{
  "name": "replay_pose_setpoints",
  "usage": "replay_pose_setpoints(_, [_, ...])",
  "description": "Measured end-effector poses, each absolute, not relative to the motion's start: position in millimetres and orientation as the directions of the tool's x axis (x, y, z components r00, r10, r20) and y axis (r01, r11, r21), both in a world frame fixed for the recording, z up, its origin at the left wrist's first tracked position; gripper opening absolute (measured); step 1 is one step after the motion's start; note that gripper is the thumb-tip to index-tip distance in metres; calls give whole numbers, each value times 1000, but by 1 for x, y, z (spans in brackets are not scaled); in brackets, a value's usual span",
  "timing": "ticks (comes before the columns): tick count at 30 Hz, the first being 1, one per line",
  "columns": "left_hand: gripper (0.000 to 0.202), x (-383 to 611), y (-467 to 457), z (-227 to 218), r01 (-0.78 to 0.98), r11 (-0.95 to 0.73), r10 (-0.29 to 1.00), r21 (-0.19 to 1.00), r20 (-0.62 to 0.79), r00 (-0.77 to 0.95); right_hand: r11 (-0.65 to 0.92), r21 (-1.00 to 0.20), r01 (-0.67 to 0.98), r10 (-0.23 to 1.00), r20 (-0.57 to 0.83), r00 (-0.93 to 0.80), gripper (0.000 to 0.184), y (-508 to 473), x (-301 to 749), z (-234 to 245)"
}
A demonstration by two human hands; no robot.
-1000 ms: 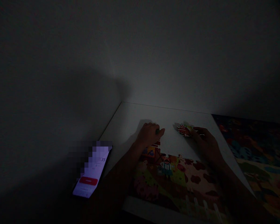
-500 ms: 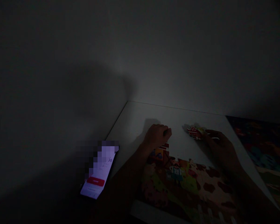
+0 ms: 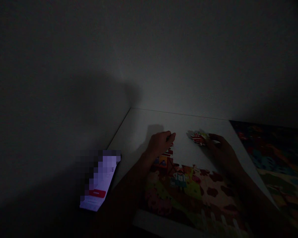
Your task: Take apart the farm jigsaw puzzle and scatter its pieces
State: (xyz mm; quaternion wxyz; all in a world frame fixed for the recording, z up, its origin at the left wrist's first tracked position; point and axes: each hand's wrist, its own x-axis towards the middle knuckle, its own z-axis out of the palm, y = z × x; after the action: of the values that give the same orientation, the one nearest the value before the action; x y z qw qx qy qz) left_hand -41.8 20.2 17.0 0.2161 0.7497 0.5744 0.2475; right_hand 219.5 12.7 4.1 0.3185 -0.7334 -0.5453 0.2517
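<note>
A partly assembled jigsaw puzzle [image 3: 193,188] with a farm picture lies on the white table, showing a farmer figure, a spotted cow and a fence. My left hand [image 3: 160,142] is closed over the puzzle's upper left edge, by the red barn part; whatever its fingers hold is hidden. Farther right, my right hand [image 3: 220,145] pinches a puzzle piece [image 3: 198,138] with a red and white barn and some green on it. Whether it is one piece or a few joined is too dark to tell. It is apart from the assembled part, beyond its upper edge.
A lit phone [image 3: 99,185] lies to the left of my left forearm. On the right, a colourful picture sheet [image 3: 270,158] covers the table. Walls [image 3: 178,82] meet the table [image 3: 139,127] at its back and left. The light is dim.
The whole view has shifted slightly, so things appear farther left. My left hand has risen a little from the barn part, uncovering more of it. The right hand still pinches the puzzle piece.
</note>
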Motion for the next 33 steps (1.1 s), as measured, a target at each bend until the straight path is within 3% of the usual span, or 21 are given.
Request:
replay_pose_setpoints(17, [40,-41,19,18,803,-261,965,536,114,238,-106,-783,613,994,-85,64,67,2,205,18])
replay_pose_setpoints(33, [22,-41,17,28,842,-249,962,479,22,272,-106,-756,646,992,-35,122,63,6,211,14])
